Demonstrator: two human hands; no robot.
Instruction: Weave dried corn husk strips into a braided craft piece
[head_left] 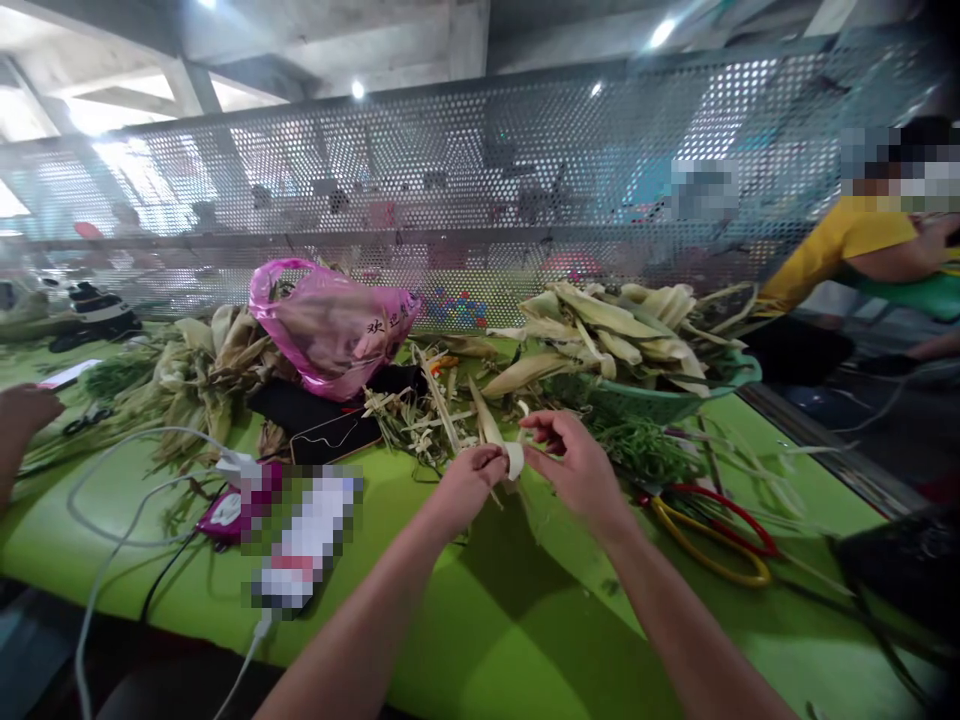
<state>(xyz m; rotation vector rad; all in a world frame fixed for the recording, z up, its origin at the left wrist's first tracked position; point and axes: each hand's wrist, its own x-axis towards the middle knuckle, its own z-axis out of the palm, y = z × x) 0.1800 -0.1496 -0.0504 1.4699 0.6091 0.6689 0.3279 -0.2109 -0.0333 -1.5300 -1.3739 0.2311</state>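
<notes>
Above the green table, my left hand (476,478) pinches a pale strip of corn husk (515,460) that curls into a loop at my fingertips. On the loop's other side is my right hand (574,462), its fingers bent and thumb against the strip. A thin tail of the strip rises by the right fingers. Just behind the hands, a pointed dry husk (486,412) stands tilted. Husk scraps (416,425) lie beyond my left hand. Scissors (712,535) with red and yellow handles rest to the right of my right hand.
A green basket (652,400) heaped with corn husks stands behind right. A pink plastic bag (337,330), a phone (311,540) on a cable and a purple power strip (240,505) lie left. Another person's hand (26,415) shows far left. A perforated metal screen (450,170) closes the back.
</notes>
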